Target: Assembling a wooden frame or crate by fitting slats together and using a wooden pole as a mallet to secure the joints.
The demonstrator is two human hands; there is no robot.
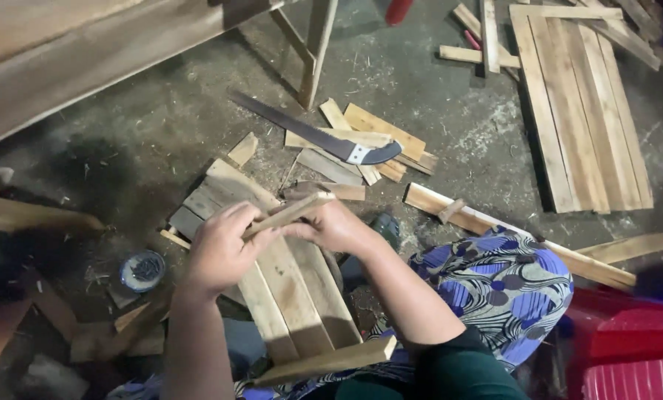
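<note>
The skirt (505, 278) has blue, purple and white swirls. At two o'clock, pale brown boards (579, 104). The floor (450, 96) is grey.

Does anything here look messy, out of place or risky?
Yes. A hand saw lies loose on the floor across a heap of wood offcuts, blade uncovered. Sawdust and scraps litter the concrete around it.

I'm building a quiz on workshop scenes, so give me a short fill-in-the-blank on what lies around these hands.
1. Both hands, left and right, hold one thin wooden ____.
2. The saw lies on the floor with its ____ handle toward the right.
3. The small round tin sits to the ____ of the left hand.
4. The panel at upper right is made of ____ planks.

Missing words: stick; dark; left; wooden
</note>
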